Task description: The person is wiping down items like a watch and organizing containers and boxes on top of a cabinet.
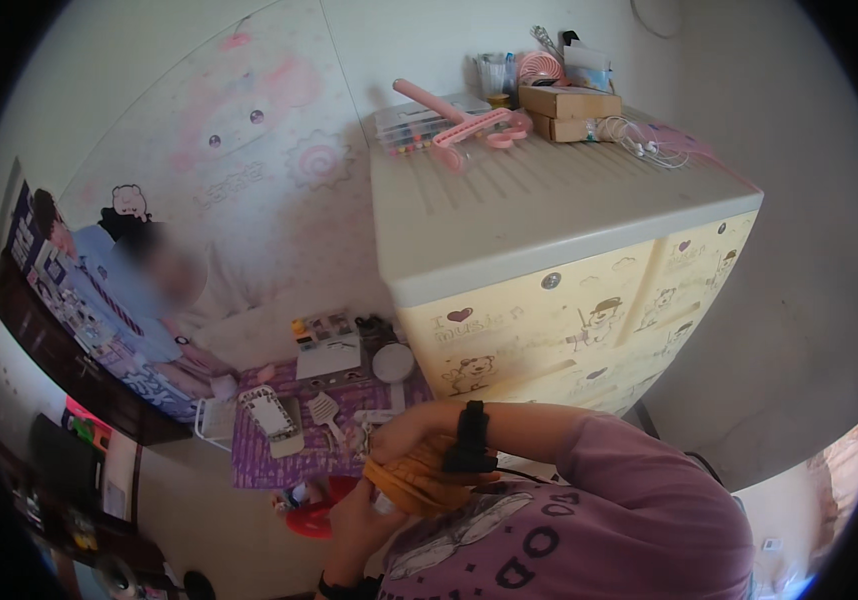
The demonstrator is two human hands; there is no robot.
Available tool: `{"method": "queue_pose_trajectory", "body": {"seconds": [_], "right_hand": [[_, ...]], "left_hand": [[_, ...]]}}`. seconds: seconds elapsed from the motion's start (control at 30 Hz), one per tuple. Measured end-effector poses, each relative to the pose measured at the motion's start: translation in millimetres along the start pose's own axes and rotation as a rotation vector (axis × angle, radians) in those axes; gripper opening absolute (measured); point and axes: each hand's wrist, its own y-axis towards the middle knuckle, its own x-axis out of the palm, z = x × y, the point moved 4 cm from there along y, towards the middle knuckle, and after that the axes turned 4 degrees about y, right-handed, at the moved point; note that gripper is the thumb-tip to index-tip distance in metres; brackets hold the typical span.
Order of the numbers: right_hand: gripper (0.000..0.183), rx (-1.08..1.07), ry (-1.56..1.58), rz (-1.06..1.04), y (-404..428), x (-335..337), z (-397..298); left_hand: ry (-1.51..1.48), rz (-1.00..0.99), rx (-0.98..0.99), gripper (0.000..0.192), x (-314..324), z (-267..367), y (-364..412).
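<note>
An orange-yellow cloth (pixel 425 480) is bunched up close against the front of the purple shirt. My right hand (pixel 399 437), with a black band and device at the wrist, lies over its upper edge; most of those fingers are hidden. Below it, my left hand (pixel 365 517) grips the cloth's lower left edge with thumb and fingers. Beyond the hands stands a small table with a purple patterned cover (pixel 249 469). On it lie a hairbrush (pixel 324 412), a framed mirror or tray (pixel 270 414) and a round white hand mirror (pixel 393 364).
A cream drawer cabinet (pixel 504 330) stands close ahead, with cardboard boxes (pixel 571 101), a pink hanger-like object (pixel 466 127) and white earphones (pixel 646 146) on top. A red basin-like object (pixel 312 519) is below the table. A white rack (pixel 215 420) stands beside it.
</note>
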Motion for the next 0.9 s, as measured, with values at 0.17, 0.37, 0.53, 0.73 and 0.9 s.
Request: {"method": "queue_pose_trajectory", "body": {"seconds": [0.17,0.37,0.53,0.73,0.9], "right_hand": [[0.037,0.015,0.595,0.015,0.6,6.1,7.7],[0.047,-0.335,0.292,0.256,12.2,4.4,-0.7],[0.048,-0.43,0.031,0.189,15.3,31.5,-13.3],[0.052,-0.388,0.474,0.143,22.8,44.1,14.0],[0.054,-0.512,1.151,0.336,38.9,14.0,30.7]], "left_hand": [[-0.069,0.07,-0.036,0.07,-4.2,0.8,0.3],[-0.469,0.394,0.163,0.074,3.8,-20.8,4.8],[-0.778,0.651,0.062,0.074,9.2,-47.1,11.3],[-0.823,0.891,-0.06,0.063,-43.3,-79.0,-1.6],[-0.86,0.688,0.143,0.082,-30.8,-58.9,6.4]]}}
